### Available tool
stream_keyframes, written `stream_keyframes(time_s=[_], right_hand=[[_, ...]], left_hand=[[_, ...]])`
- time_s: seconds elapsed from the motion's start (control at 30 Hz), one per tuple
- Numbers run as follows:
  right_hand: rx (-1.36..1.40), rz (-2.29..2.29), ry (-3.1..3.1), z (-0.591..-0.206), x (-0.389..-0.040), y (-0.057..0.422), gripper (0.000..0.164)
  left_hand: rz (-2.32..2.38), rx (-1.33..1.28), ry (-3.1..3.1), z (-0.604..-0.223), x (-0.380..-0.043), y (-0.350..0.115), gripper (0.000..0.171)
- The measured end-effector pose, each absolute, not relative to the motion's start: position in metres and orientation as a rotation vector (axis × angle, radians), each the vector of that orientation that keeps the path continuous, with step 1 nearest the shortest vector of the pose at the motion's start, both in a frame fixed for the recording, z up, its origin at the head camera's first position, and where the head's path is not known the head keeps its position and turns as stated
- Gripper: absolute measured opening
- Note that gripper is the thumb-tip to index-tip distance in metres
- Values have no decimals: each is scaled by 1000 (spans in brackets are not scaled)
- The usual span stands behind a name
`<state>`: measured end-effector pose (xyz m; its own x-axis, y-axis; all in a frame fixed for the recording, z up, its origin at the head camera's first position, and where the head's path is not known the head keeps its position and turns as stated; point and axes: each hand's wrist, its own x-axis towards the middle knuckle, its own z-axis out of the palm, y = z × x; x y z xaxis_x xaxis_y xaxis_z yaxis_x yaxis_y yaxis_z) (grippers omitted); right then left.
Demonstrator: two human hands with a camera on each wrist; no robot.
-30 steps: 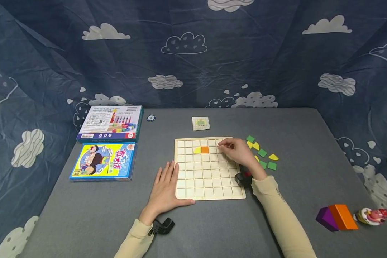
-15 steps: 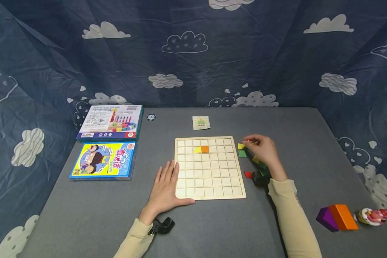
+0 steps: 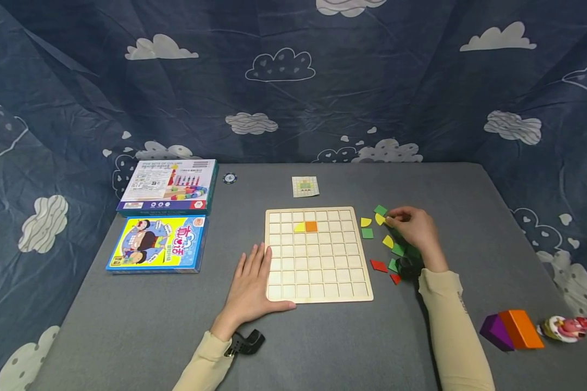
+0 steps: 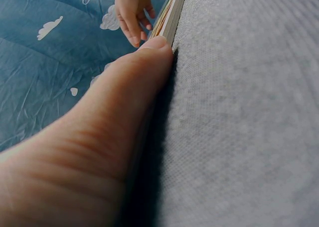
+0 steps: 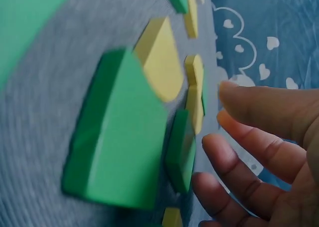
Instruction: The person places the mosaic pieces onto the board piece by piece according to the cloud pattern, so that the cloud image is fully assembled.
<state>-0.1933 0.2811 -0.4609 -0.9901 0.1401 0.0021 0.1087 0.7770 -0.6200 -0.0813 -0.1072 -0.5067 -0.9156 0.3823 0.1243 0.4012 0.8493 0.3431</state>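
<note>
A pale wooden grid board (image 3: 318,271) lies on the grey table, with a yellow piece (image 3: 299,227) and an orange square (image 3: 311,226) side by side in its second row from the back. My left hand (image 3: 248,288) rests flat along the board's left side, its thumb at the front edge. Right of the board, my right hand (image 3: 416,231) is over scattered tiles, fingertips beside a yellow tile (image 3: 380,219). The right wrist view shows that hand's thumb and fingers apart with nothing between them. Green tiles (image 3: 367,233) and red tiles (image 3: 379,265) lie around; some are hidden under the wrist.
Behind the board lies a small patterned card (image 3: 305,186). Two boxes, one white (image 3: 151,184) and one yellow and blue (image 3: 151,244), lie at left near a poker chip (image 3: 230,178). Front right are a purple block (image 3: 496,332), an orange block (image 3: 520,328) and a figurine (image 3: 564,328).
My right hand has moved right, from above the board's back right corner to the loose tiles, uncovering several of them. My left hand stays still.
</note>
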Motion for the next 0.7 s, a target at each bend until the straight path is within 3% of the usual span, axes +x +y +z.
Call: stream_keyframes(time_s=[0.7], right_hand=[[-156,852,-3136,-454,-203,284,36]], left_hand=[[-559,-632,-2969,-507,-81,-107,127]])
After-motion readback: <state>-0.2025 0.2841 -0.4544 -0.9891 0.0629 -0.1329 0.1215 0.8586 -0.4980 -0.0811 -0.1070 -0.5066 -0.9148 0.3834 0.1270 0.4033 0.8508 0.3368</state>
